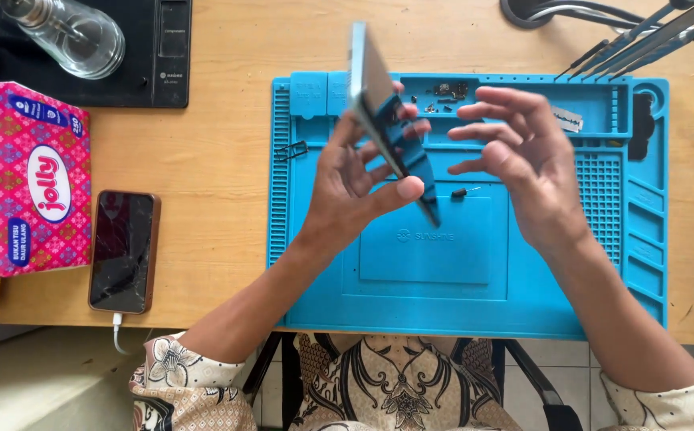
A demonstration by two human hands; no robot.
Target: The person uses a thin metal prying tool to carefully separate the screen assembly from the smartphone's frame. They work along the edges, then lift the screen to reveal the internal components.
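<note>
Blue repair mat (315,271) sits under left hand (355,187), fingers clamped on tilted phone (387,120) edge-on, right hand (523,160) fingers spread beside it, grip should stay firm.

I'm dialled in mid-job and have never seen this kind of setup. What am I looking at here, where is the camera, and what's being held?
There is no machine: these are a person's two bare hands, filmed by one camera worn on the head, looking down at a wooden desk. The left hand holds a thin phone-like slab up on edge above a blue work mat. The right hand hovers beside it, fingers spread, holding nothing. Small screws and parts and a razor blade lie in the mat's top trays. Tweezers lie top right. Left of the mat lie a phone with a cracked screen, on a cable, and a pink tissue box.
</note>
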